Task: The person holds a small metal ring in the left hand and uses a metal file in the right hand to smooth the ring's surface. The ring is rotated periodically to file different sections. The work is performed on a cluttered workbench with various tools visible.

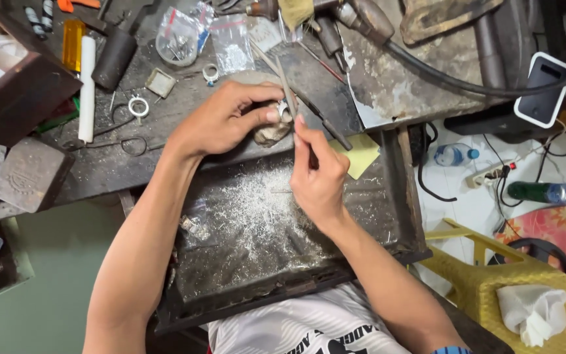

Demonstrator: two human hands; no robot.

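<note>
1. Our left hand [221, 121] pinches a small silver ring [283, 110] against the bench peg.
2. Our right hand [319, 174], at five o'clock of it, grips a thin file [285, 84], fingers closed.
3. Filings tray [397, 196] sits below.

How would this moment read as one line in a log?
left hand: pinches small silver ring | right hand: holds thin metal file against ring | below: dark tray of metal filings

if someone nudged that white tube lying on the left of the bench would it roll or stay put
The white tube looks round and smooth, so it would probably roll sideways. It seems stiff, keeping a straight line. The yellow block beside it might stop it going left.
</note>
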